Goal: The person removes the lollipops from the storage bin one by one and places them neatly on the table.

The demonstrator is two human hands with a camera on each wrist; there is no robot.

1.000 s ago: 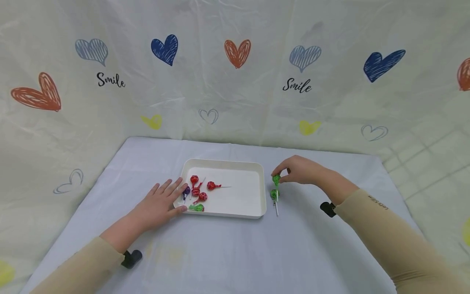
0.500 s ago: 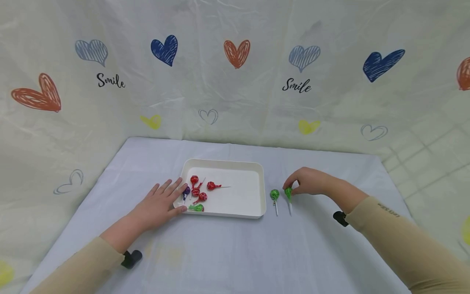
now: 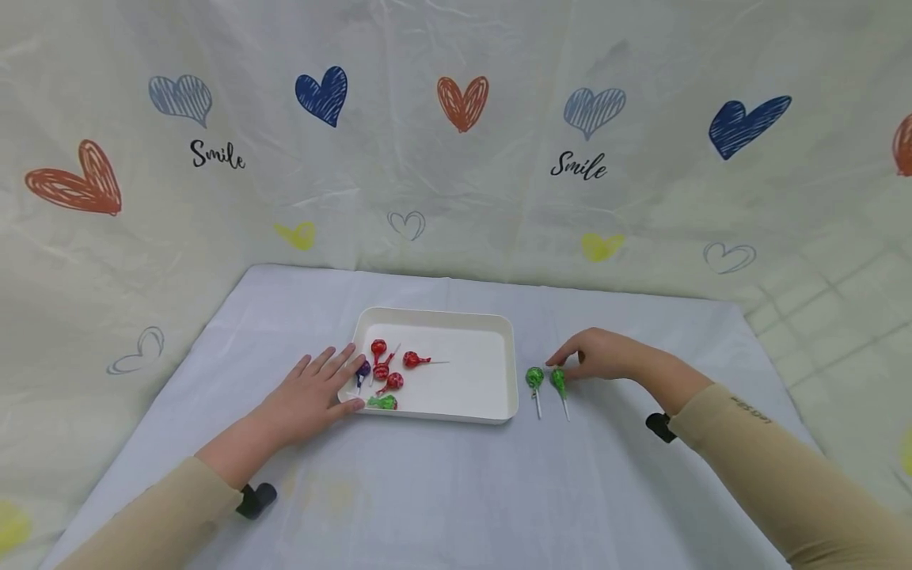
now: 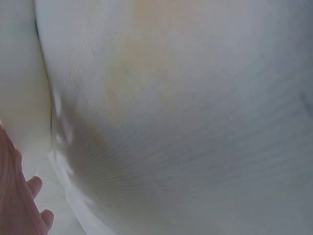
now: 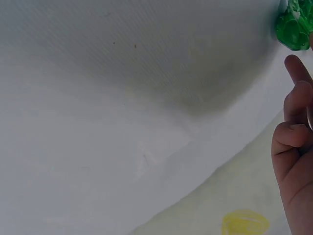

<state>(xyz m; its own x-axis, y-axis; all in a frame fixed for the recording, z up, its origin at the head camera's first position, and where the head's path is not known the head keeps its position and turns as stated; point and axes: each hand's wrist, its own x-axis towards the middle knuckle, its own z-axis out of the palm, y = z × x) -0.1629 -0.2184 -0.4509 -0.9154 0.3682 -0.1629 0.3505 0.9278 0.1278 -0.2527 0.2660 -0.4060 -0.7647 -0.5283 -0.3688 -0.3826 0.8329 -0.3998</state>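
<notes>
Outer green lollipop: tabletop, right of tray; head at right hand, the nearer; stick towards near edge.
Right grip: parted round head; contact unclear.
Left hand: spread, tray's near-left corner.
Beside tray: two green, including inner green lollipop.
In tray: four red lollipops, one purple lollipop, one green-wrapped lollipop.

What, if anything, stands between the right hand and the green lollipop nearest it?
Nothing visible: the right hand is right at the nearest green lollipop. The other green lollipop lies on the side toward the white tray, out of the way.
</notes>
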